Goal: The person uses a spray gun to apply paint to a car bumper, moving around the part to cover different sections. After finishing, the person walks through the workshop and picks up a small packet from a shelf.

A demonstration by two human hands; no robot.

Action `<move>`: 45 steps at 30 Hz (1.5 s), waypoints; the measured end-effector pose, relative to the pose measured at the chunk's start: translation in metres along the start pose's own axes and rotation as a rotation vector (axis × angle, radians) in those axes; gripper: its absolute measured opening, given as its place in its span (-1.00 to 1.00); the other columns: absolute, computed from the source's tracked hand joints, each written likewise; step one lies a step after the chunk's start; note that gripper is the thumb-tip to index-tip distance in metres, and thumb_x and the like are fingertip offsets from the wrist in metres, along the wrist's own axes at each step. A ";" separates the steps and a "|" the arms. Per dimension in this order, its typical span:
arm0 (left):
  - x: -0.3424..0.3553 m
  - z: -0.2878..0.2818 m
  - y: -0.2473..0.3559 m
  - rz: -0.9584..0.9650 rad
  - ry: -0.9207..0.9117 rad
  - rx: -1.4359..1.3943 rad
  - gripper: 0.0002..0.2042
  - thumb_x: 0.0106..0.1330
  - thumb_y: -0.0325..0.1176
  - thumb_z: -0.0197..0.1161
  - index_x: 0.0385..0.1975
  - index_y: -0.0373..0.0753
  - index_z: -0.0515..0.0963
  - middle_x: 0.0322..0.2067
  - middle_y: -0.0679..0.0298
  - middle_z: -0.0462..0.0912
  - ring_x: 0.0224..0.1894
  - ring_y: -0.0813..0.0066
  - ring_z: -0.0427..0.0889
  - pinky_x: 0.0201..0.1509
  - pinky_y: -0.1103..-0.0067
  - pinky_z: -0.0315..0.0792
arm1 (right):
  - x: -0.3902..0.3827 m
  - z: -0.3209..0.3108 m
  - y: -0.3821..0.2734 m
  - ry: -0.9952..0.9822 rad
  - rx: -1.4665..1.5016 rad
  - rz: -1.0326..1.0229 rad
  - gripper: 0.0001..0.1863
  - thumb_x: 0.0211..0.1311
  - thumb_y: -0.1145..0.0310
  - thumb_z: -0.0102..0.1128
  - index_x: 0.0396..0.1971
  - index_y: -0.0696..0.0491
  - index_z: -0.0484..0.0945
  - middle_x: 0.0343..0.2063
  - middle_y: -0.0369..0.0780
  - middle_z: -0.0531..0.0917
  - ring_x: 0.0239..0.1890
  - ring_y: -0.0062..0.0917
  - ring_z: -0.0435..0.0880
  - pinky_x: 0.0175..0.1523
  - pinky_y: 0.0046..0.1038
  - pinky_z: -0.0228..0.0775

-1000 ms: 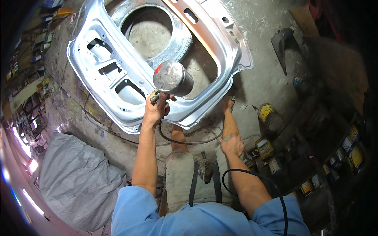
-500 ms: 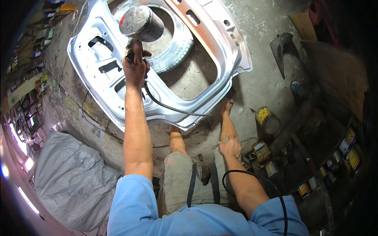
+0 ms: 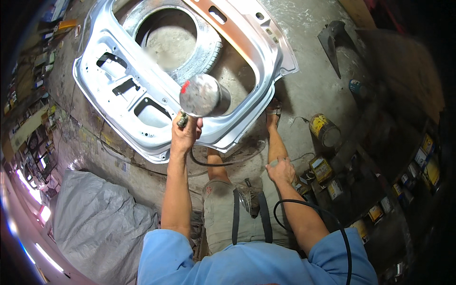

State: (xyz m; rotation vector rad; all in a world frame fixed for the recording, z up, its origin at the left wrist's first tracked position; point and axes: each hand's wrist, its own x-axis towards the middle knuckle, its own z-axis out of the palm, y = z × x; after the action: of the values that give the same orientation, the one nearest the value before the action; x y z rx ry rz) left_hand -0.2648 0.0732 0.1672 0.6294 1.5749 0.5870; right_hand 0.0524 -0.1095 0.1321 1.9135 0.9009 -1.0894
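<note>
My left hand [image 3: 184, 134] is closed around a spray gun [image 3: 183, 119], whose round grey metal cup [image 3: 202, 97] carries a red mark. The cup hides most of the gun's body. From the grip a dark hose [image 3: 216, 165] curves off to the right. Below the gun lies a silver car tailgate panel [image 3: 90, 85] with several cut-outs and an orange-brown strip along its window frame. Through the frame opening shows a tyre [image 3: 211, 50] under the panel. My right hand [image 3: 282, 170] rests on my right knee, fingers laid over it and holding nothing.
A grey sheet [image 3: 99, 223] covers something at the lower left. On the right stand a yellow-labelled can [image 3: 325, 129], a square tin [image 3: 320, 169] and a small blue can [image 3: 356, 86]. A dark pointed panel piece [image 3: 331, 45] lies farther off. A black cable [image 3: 346, 247] loops over my right arm.
My left hand has drawn the spray gun toward me and to the right, from over the tyre to the panel's near edge. The right hand stays on the knee.
</note>
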 end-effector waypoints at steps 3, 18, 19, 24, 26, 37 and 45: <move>-0.001 -0.002 -0.003 0.101 -0.161 0.048 -0.57 0.50 0.08 0.26 -0.27 -0.25 0.52 -0.58 0.37 0.59 -0.66 0.69 0.46 -0.62 0.69 0.28 | -0.001 -0.005 -0.005 -0.037 -0.005 0.014 -0.29 0.21 -0.10 0.41 0.30 -0.07 0.51 0.27 -0.07 0.47 0.27 -0.10 0.52 0.31 -0.13 0.42; 0.106 -0.005 0.103 0.471 0.250 -0.067 -0.47 0.51 0.21 0.16 -0.35 -0.24 0.50 -0.56 0.28 0.57 -0.75 0.63 0.39 -0.71 0.65 0.21 | 0.004 -0.007 -0.006 -0.024 -0.016 0.056 -0.28 0.18 -0.09 0.44 0.30 -0.09 0.54 0.32 -0.07 0.46 0.31 -0.12 0.52 0.36 -0.15 0.41; 0.109 -0.005 0.107 0.519 0.270 -0.031 -0.46 0.50 0.23 0.16 -0.33 -0.23 0.49 -0.53 0.27 0.59 -0.75 0.63 0.39 -0.70 0.66 0.22 | 0.005 -0.005 -0.006 -0.018 -0.019 0.056 -0.28 0.18 -0.10 0.44 0.30 -0.09 0.54 0.32 -0.07 0.46 0.31 -0.12 0.52 0.36 -0.16 0.41; 0.109 -0.002 0.111 0.384 0.178 -0.042 -0.48 0.41 0.25 0.28 -0.36 -0.18 0.46 -0.61 0.35 0.51 -0.72 0.66 0.42 -0.71 0.66 0.23 | 0.007 -0.003 -0.004 -0.016 -0.012 0.047 -0.27 0.19 -0.12 0.43 0.32 -0.12 0.53 0.33 -0.09 0.45 0.32 -0.14 0.52 0.36 -0.17 0.41; 0.104 0.001 0.101 0.270 0.149 -0.026 -0.47 0.36 0.27 0.32 -0.34 -0.15 0.46 -0.62 0.38 0.52 -0.71 0.68 0.43 -0.69 0.70 0.24 | 0.007 -0.004 -0.004 -0.021 -0.012 0.054 -0.27 0.20 -0.13 0.42 0.32 -0.12 0.53 0.34 -0.10 0.45 0.31 -0.14 0.52 0.36 -0.17 0.41; 0.046 0.037 0.038 0.227 -0.085 0.138 -0.53 0.50 0.14 0.22 -0.22 -0.24 0.55 -0.58 0.42 0.56 -0.67 0.72 0.44 -0.63 0.69 0.26 | 0.004 -0.014 -0.006 -0.063 -0.042 0.060 -0.32 0.27 -0.11 0.36 0.30 -0.08 0.53 0.28 -0.09 0.48 0.28 -0.14 0.55 0.32 -0.16 0.44; 0.060 0.040 0.059 0.228 -0.014 0.144 -0.51 0.51 0.18 0.20 -0.31 -0.22 0.52 -0.60 0.42 0.54 -0.64 0.70 0.44 -0.59 0.66 0.26 | 0.002 -0.022 -0.006 -0.025 -0.012 0.014 -0.36 0.27 -0.06 0.37 0.24 -0.01 0.57 0.28 -0.05 0.49 0.28 -0.09 0.54 0.32 -0.09 0.43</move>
State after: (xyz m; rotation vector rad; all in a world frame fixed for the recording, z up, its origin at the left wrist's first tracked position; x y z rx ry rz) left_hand -0.2260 0.1581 0.1618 0.9279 1.5527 0.6405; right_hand 0.0567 -0.0875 0.1373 1.8894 0.8767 -1.0950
